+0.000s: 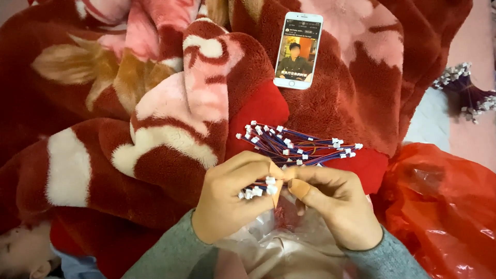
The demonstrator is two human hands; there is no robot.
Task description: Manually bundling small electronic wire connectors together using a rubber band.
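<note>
Left hand point(227, 199) clenched round a small bunch of short red-and-blue wire leads point(257, 190), white plug ends poking out between thumb and forefinger, gathered tight so the ends line up. Right hand point(336, 206) pinching at the same bunch from the other side, taped thumb point(299, 188) and forefinger closed on a plug end, seemingly to steady or seat one lead among the rest.

Just beyond the held bunch, a loose pile of the same leads point(299, 143) lying fanned on the red fleece blanket point(155, 134), close enough to draw from without stretching. Directly under the bunch, a crumpled clear plastic bag point(274, 248) spread in the lap, probably to catch finished pieces. To the right of the bunch, a red plastic bag point(444, 206); farther off that way, near the edge, another tied bundle of leads point(465, 88). Well above the bunch, a white phone point(298, 50) propped face-up on the blanket, screen lit, angled for watching while working
</note>
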